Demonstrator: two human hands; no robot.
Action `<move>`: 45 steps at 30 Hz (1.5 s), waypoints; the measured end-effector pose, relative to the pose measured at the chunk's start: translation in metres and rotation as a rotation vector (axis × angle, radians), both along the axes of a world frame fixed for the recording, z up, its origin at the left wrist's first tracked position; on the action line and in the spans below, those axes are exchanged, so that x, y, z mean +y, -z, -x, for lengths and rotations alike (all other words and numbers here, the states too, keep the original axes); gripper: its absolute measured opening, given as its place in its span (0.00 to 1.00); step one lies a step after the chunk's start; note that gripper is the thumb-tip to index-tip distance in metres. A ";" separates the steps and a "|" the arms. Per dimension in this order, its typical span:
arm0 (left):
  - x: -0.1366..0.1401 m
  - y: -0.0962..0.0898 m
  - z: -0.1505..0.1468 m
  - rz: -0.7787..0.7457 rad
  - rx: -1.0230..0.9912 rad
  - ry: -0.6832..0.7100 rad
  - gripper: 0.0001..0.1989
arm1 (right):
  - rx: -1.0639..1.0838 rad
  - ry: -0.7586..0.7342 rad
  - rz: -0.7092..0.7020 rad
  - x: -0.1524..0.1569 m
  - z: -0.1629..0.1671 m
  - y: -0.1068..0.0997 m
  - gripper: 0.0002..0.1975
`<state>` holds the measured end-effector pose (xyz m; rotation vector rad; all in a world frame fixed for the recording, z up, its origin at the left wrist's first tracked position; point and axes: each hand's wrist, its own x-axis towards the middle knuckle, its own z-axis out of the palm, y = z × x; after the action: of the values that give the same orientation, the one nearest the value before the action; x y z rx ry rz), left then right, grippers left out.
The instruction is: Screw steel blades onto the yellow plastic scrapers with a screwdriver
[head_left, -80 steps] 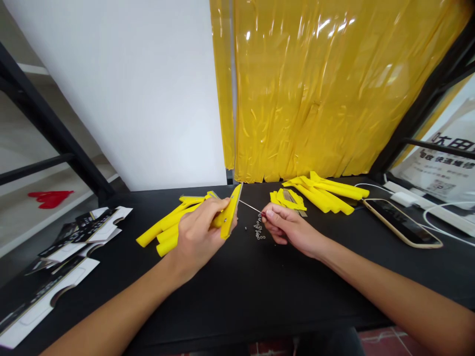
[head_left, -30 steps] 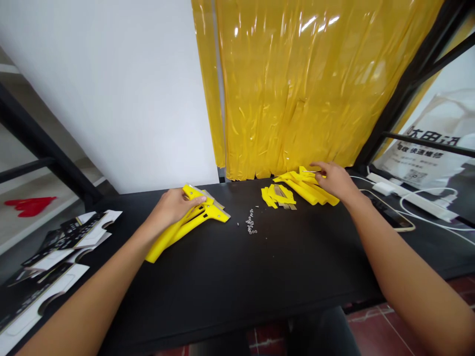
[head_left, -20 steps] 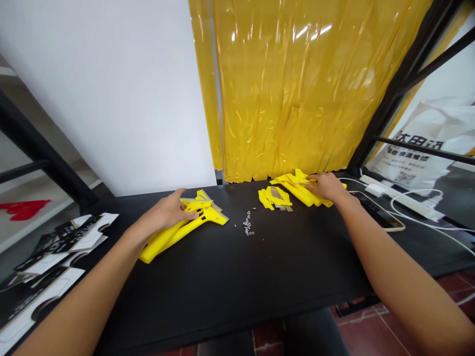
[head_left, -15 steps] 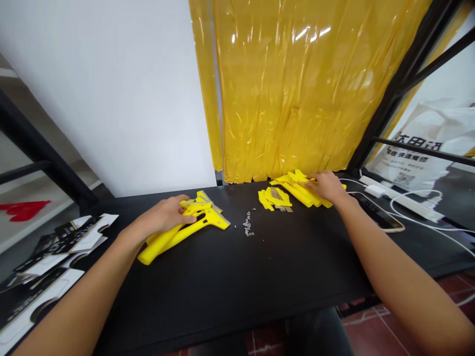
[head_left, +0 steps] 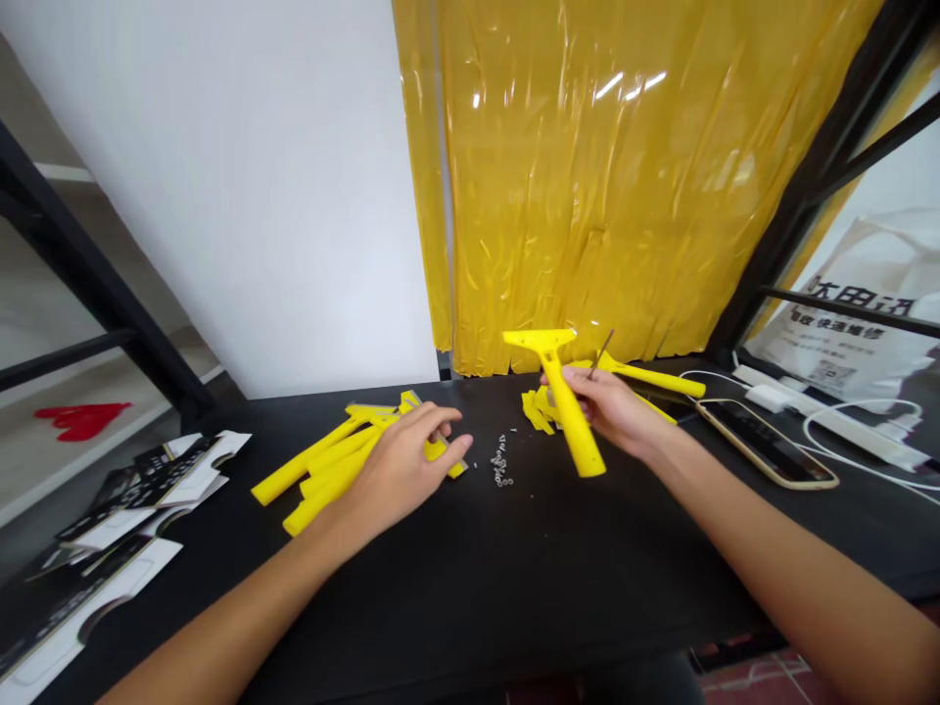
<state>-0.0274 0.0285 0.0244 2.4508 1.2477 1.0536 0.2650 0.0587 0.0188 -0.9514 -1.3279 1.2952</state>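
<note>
In the right hand (head_left: 615, 406), fingers gripped the yellow scraper (head_left: 570, 419) near its neck, over the counter (head_left: 477, 587), thin rod (head_left: 603, 347) alongside. Left hand (head_left: 403, 455): fingers loosely spread, by other scrapers (head_left: 305, 461). We judged the plastic light, stiff, slightly slippery; mid-handle seemed the surest hold.

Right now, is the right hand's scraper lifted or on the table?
Lifted: the right hand grips the yellow scraper, whose head overlaps the yellow curtain.
</note>
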 end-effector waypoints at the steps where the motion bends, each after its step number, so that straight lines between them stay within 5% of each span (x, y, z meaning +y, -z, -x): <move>1: -0.003 0.002 -0.005 0.088 -0.123 0.016 0.13 | 0.060 -0.068 0.039 -0.006 0.013 0.004 0.17; 5: -0.015 0.006 -0.021 0.549 -0.526 0.218 0.18 | 0.194 -0.455 0.270 -0.035 0.060 0.017 0.17; 9: -0.019 0.014 -0.027 0.807 -0.671 0.172 0.17 | 0.081 -0.625 0.351 -0.051 0.077 0.022 0.19; 12: -0.018 0.019 -0.027 0.921 -0.780 0.115 0.16 | -0.063 -0.516 0.287 -0.039 0.066 0.022 0.25; 15: -0.018 0.018 -0.026 1.008 -0.863 0.082 0.14 | -0.195 -0.219 0.022 -0.011 0.036 0.019 0.26; 18: -0.019 0.015 -0.027 1.051 -0.857 0.087 0.14 | -0.651 0.255 -0.272 0.015 -0.003 0.017 0.20; 21: -0.020 0.014 -0.028 1.111 -0.786 0.115 0.17 | -1.142 0.419 -0.227 0.028 -0.026 0.017 0.19; 26: -0.020 0.017 -0.031 1.170 -0.707 0.116 0.16 | -1.430 0.482 -0.095 0.036 -0.020 0.025 0.23; 45: -0.020 0.018 -0.031 1.092 -0.593 0.165 0.14 | -1.542 0.435 0.044 0.061 -0.002 0.017 0.20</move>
<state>0.0040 0.0088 0.0066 1.2610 0.9830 0.6712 0.2673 0.1202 0.0022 -2.2974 -1.9396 0.0404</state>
